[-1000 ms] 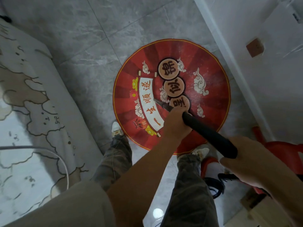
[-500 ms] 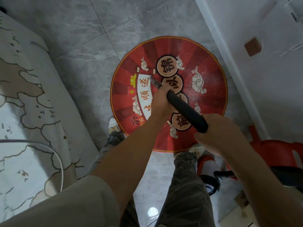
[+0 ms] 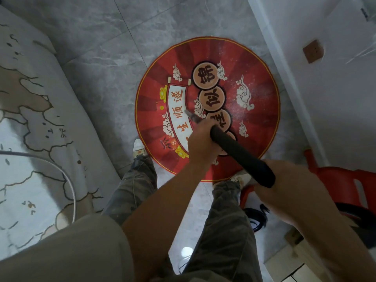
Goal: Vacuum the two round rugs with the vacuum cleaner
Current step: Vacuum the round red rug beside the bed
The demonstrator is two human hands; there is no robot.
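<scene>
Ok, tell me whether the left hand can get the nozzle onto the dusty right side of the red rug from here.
Probably yes. The left hand grips the wand, whose nozzle sits over the rug's white banner; nothing lies on the rug between it and the speckled right side.

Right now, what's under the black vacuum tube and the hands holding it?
Under the vacuum tube lies the red round rug on grey tile. The left hand and the tube cover the rug's lowest medallions and part of its white banner. The right hand hides the tube's end.
</scene>
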